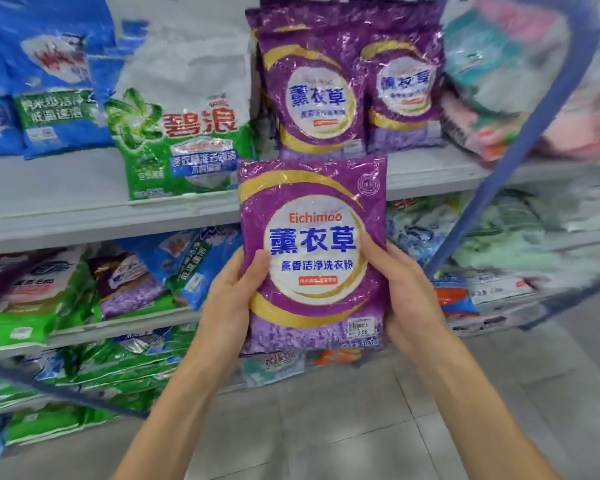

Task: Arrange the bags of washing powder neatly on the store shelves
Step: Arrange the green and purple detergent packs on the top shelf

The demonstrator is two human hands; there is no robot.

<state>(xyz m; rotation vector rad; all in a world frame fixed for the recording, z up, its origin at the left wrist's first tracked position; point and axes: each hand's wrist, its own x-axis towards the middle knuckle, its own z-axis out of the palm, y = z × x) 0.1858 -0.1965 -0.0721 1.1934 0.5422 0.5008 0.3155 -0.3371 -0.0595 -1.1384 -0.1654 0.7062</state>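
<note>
The person is holding a purple bag of lavender washing powder (312,251) upright in the air in front of the shelves, its printed face turned toward the camera and a price sticker (361,328) showing at its lower right corner. The left grip (229,296) is clasping the bag's left edge, its thumb (257,268) pressing on the front while the fingers are wrapping out of sight behind. The right grip (406,292) is clasping the right edge the same way, its thumb (371,247) lying on the white circle of the label. The bag's top edge is overlapping the front lip of the upper shelf (66,202), just below two matching purple bags (312,95) that are standing upright side by side there. Beside them to the left, a green-and-white bag (181,133) is leaning back, and blue bags (56,98) are standing further left. On the lower shelf (146,320), mixed purple, blue and green bags (125,282) are lying tilted and piled on one another. A blue shelf post (520,140) is slanting across the right side, with blurred pastel packs (499,81) stacked beyond it. Grey floor tiles (326,427) are showing beneath the forearms.
</note>
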